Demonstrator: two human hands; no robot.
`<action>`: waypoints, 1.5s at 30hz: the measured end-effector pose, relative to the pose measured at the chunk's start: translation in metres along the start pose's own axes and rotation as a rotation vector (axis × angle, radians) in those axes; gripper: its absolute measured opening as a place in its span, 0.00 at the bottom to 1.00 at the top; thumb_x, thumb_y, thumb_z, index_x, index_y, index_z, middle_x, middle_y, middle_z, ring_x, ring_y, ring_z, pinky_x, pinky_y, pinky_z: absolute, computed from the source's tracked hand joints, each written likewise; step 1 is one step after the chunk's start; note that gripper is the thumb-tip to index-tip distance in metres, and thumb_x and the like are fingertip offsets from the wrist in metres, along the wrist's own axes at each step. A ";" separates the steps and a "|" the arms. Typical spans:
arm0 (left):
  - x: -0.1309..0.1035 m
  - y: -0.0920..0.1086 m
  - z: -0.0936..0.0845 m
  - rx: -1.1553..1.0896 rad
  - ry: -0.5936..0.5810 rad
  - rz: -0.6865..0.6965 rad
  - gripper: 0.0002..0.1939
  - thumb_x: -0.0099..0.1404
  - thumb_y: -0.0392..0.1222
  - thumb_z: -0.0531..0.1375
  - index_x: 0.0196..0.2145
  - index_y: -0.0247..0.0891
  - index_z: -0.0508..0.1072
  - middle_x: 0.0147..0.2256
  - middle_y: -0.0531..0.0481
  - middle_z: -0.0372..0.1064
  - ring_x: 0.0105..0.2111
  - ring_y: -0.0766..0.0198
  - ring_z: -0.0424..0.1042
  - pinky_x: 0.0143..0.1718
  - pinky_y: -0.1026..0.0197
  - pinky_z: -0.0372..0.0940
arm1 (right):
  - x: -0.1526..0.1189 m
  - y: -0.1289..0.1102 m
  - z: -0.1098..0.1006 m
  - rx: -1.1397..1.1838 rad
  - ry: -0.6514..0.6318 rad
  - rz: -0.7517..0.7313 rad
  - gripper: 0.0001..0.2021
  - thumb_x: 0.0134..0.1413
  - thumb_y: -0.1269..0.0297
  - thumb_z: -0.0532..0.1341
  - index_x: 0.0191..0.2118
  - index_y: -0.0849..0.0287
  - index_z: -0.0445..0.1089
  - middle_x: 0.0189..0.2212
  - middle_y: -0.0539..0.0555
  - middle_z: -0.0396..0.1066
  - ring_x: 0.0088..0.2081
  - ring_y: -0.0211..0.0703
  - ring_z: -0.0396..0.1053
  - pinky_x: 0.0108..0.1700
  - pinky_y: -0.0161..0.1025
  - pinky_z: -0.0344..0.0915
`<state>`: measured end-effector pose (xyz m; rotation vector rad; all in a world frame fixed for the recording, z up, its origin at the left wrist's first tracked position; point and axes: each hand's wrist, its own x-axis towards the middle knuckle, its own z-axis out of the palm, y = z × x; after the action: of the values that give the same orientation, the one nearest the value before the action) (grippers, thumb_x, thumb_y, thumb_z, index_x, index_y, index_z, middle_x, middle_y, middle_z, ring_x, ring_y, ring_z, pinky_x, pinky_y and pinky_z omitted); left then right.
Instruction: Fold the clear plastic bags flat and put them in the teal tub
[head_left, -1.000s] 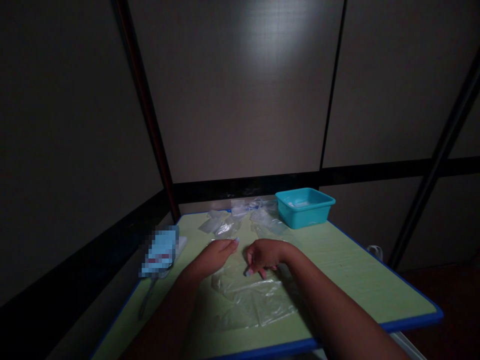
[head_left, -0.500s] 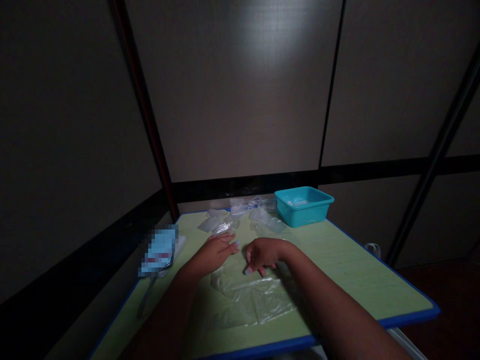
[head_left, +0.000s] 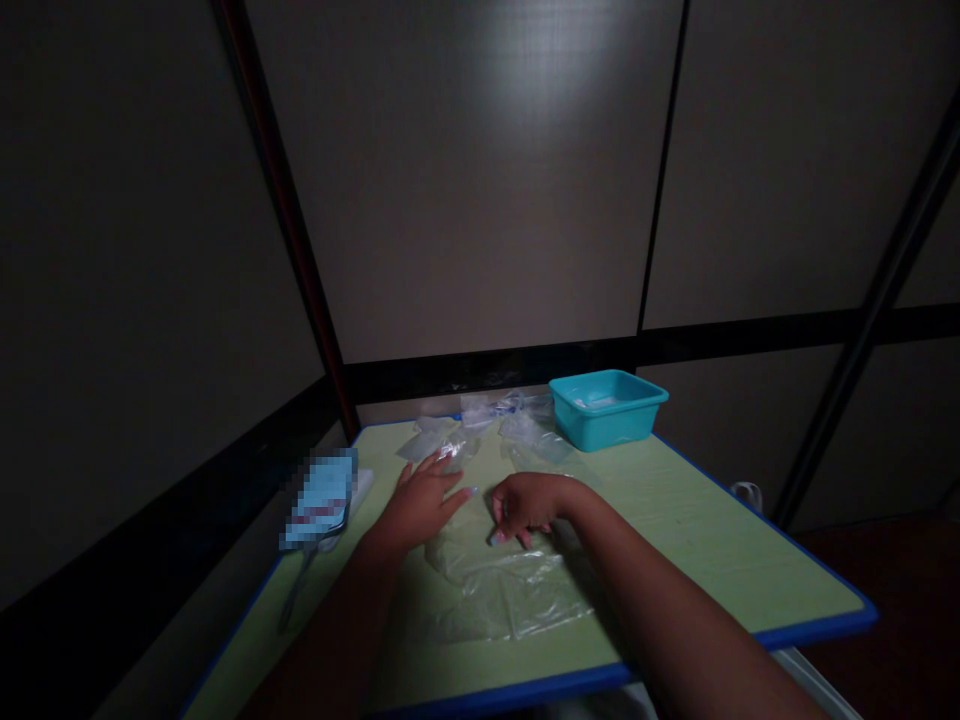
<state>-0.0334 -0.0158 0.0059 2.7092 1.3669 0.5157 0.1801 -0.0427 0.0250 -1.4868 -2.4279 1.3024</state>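
Note:
A clear plastic bag [head_left: 517,600] lies spread and wrinkled on the green tabletop below my hands. My left hand [head_left: 424,503] is open over the bag's upper left side, palm down with the fingers spread. My right hand [head_left: 531,505] is bent at the wrist above the bag's upper right part. Its fingers are curled in and closed at the bag's film; the exact grip is partly hidden. Beyond my hands lie several crumpled clear bags, among them one on the left [head_left: 442,440] and one on the right [head_left: 532,438].
A turquoise plastic basin [head_left: 609,425] stands at the table's back right corner with something pale inside. On the left edge is a light blue blurred item [head_left: 321,498], with a thin dark handle [head_left: 296,590] below it. The table [head_left: 720,530] has a blue rim; panelled walls stand behind.
My left hand has shifted slightly left and its fingers have spread wider. My right hand and the bag under it look nearly unchanged.

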 end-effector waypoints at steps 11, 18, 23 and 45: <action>-0.027 0.072 -0.019 -0.063 0.106 0.254 0.10 0.64 0.43 0.51 0.30 0.40 0.69 0.32 0.49 0.66 0.37 0.60 0.63 0.41 0.59 0.58 | 0.001 -0.002 0.006 0.044 0.122 0.013 0.04 0.53 0.64 0.55 0.34 0.58 0.64 0.15 0.43 0.63 0.15 0.30 0.61 0.21 0.28 0.58; -0.057 0.079 0.001 -0.086 0.021 0.151 0.09 0.56 0.46 0.61 0.29 0.39 0.66 0.34 0.51 0.63 0.38 0.59 0.61 0.40 0.58 0.55 | 0.003 -0.001 0.005 0.071 0.137 -0.019 0.05 0.54 0.67 0.53 0.36 0.58 0.64 0.14 0.43 0.63 0.13 0.30 0.59 0.19 0.27 0.57; -0.067 0.097 -0.003 -0.084 -0.048 0.183 0.11 0.54 0.47 0.63 0.27 0.39 0.65 0.33 0.52 0.62 0.38 0.60 0.60 0.39 0.60 0.54 | 0.004 0.000 0.005 0.072 0.165 -0.037 0.06 0.56 0.64 0.53 0.34 0.58 0.64 0.13 0.43 0.63 0.13 0.29 0.58 0.19 0.27 0.56; -0.065 0.092 0.013 -0.040 -0.101 -0.001 0.34 0.59 0.56 0.54 0.58 0.35 0.56 0.61 0.39 0.48 0.60 0.50 0.47 0.58 0.46 0.45 | 0.020 0.012 -0.011 0.315 0.763 -0.313 0.11 0.57 0.61 0.49 0.31 0.61 0.63 0.22 0.49 0.67 0.20 0.33 0.62 0.23 0.29 0.59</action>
<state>0.0058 -0.1218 -0.0049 2.6631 1.3193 0.3954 0.1827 -0.0185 0.0166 -1.1609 -1.7688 0.7947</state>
